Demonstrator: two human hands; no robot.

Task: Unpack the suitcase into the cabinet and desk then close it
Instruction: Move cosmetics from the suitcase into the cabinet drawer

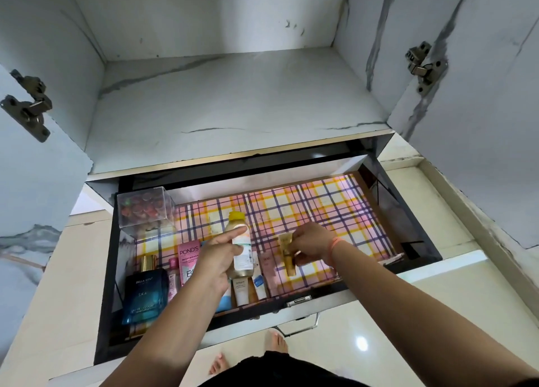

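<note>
Directly below the head camera, the cabinet's drawer (408, 220) stands pulled out, its floor covered by a pink, yellow and purple plaid liner (320, 208). The left hand (217, 258) grips a pale bottle (241, 246) with a yellow cap over the left-middle part of the drawer. The thumb and curled fingers close round its body, and the index finger lies across it just under the cap. The bottle's long axis runs front to back, cap toward the rear of the drawer and base toward the person. How steeply it tilts cannot be told. The right hand (312, 245), with an orange band at the wrist, pinches a small gold tube (287, 255) by its upper half just right of the bottle. The tube's axis also runs front to back, narrower end toward the person, and whether it touches the liner is unclear. Along the front left of the drawer stand a blue perfume bottle (144, 293), a pink Pond's box (189, 264) and several white tubes (242, 292). A pink tube (268, 265) lies between the two hands. A clear box (145, 208) of round items sits in the back left corner. Above the drawer is a marbled shelf (233, 103), and both cabinet doors are swung open.
</note>
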